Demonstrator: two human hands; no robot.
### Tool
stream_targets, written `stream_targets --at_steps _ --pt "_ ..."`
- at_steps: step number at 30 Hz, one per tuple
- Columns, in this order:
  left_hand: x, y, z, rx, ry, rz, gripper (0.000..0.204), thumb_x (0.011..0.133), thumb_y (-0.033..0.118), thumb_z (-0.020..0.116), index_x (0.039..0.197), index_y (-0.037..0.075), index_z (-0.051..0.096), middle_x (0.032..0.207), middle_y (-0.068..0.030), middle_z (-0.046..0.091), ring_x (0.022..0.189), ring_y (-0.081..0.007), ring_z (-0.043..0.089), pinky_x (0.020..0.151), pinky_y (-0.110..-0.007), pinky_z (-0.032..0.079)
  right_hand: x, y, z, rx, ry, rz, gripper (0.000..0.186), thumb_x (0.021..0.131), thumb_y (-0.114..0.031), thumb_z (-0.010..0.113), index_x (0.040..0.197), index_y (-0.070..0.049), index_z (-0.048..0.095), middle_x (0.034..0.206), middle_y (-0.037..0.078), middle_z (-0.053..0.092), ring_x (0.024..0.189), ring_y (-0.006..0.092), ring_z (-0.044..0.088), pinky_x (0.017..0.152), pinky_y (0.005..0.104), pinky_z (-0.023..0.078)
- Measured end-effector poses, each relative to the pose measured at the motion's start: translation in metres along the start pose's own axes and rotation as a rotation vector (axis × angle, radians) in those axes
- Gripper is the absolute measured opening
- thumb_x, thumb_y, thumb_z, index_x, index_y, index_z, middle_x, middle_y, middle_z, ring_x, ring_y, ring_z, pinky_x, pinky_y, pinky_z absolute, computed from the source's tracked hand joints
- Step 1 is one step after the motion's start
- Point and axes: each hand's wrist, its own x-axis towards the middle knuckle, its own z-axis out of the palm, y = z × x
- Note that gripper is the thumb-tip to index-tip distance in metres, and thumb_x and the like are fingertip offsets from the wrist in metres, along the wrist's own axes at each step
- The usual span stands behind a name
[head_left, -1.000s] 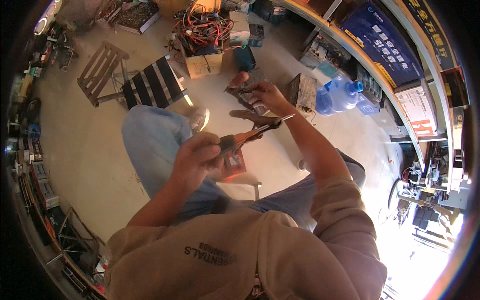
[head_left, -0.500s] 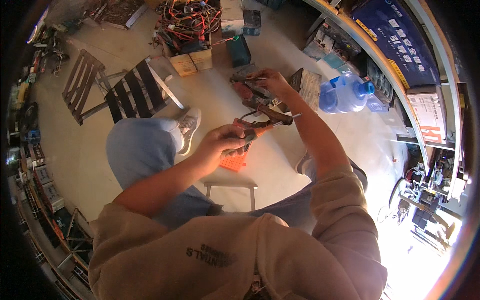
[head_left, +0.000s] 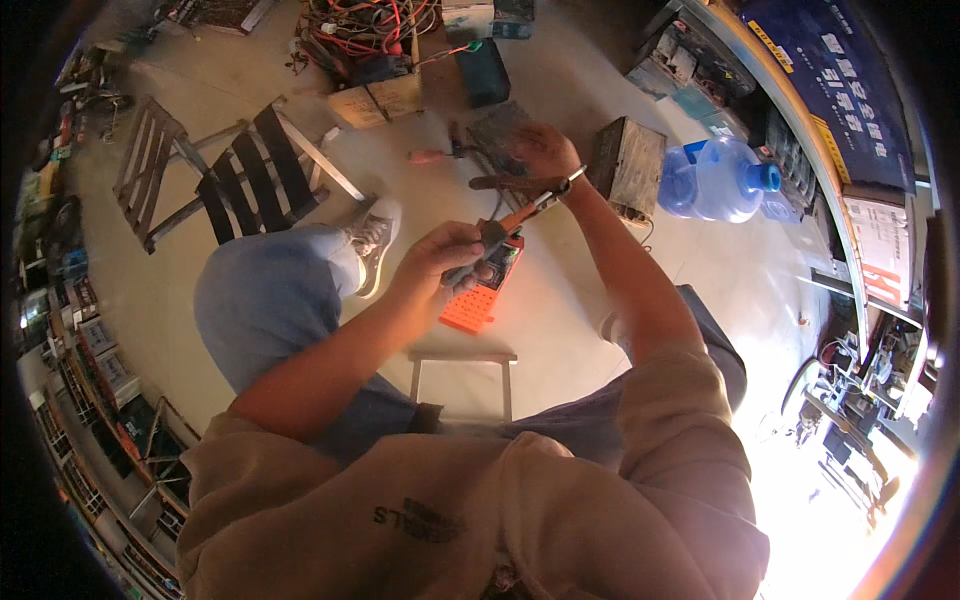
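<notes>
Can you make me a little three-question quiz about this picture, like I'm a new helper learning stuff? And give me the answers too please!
1. Pick one: which hand holds the tool with the orange shaft? A) right B) left
2. True or false: the big water jug has a blue cap.
3. Fill the gap: the tangled wires lie heaped in an open cardboard ____.

Key:
1. B, the left hand.
2. True.
3. Box.

Floor point(head_left: 150, 330) — pale | slatted folding seat point(head_left: 285, 157), left | shelving point(head_left: 785, 88), right | light point(head_left: 800, 540) — glaring, lower right
</notes>
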Motion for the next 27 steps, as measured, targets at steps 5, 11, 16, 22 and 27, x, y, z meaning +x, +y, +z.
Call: stream_targets --at_steps 5,11,16,22,27 --pt "0.010 -0.015 0.011 0.042 0.037 0.024 0.020 0.089 0.005 0.063 0.108 0.010 0.059 0.099 -0.0050 0.061 0.091 -0.0203 0.067 0.068 -0.028 0.046 -0.121 -0.024 -0.029 -0.917 0.220 -0.021 0.034 0.082 -0.007 0.068 0.112 -0.003 0.054 0.089 0.013 0.064 0.085 0.0256 0.065 0.073 0.0358 0.052" --pt "0.027 -0.037 0.043 0.172 0.047 0.106 0.018 0.093 0.007 0.059 0.111 0.011 0.059 0.108 -0.0010 0.061 0.103 -0.0188 0.068 0.076 -0.028 0.046 -0.228 -0.118 0.041 -1.071 0.059 -0.320 0.069 0.074 -0.015 0.076 0.133 -0.008 0.041 0.121 0.019 0.052 0.097 0.0381 0.062 0.077 0.0443 0.053" --pt "0.032 -0.073 0.050 0.314 0.033 0.218 0.026 0.095 0.014 0.059 0.120 0.011 0.055 0.113 -0.0025 0.059 0.108 -0.0136 0.055 0.089 -0.030 0.044 -0.218 -0.097 0.074 -1.110 0.048 -0.178 0.083 0.067 -0.020 0.081 0.136 -0.006 0.036 0.128 0.026 0.045 0.105 0.0451 0.058 0.089 0.0479 0.052" --pt "0.060 -0.106 0.061 0.386 0.001 0.212 0.033 0.096 0.021 0.057 0.127 0.010 0.054 0.122 -0.0054 0.058 0.110 -0.0142 0.054 0.095 -0.030 0.041 -0.217 -0.071 0.048 -1.112 0.072 -0.231 0.067 0.074 -0.011 0.071 0.128 0.004 0.035 0.119 0.031 0.051 0.102 0.0476 0.058 0.084 0.0507 0.051" --pt "0.096 -0.142 0.072 0.246 -0.004 0.226 0.040 0.097 0.021 0.055 0.135 0.008 0.054 0.125 -0.0054 0.059 0.114 -0.0156 0.054 0.100 -0.029 0.039 -0.203 -0.062 0.016 -1.106 0.225 -0.111 0.053 0.077 -0.007 0.066 0.120 0.006 0.038 0.104 0.032 0.057 0.097 0.0483 0.059 0.080 0.0503 0.050"
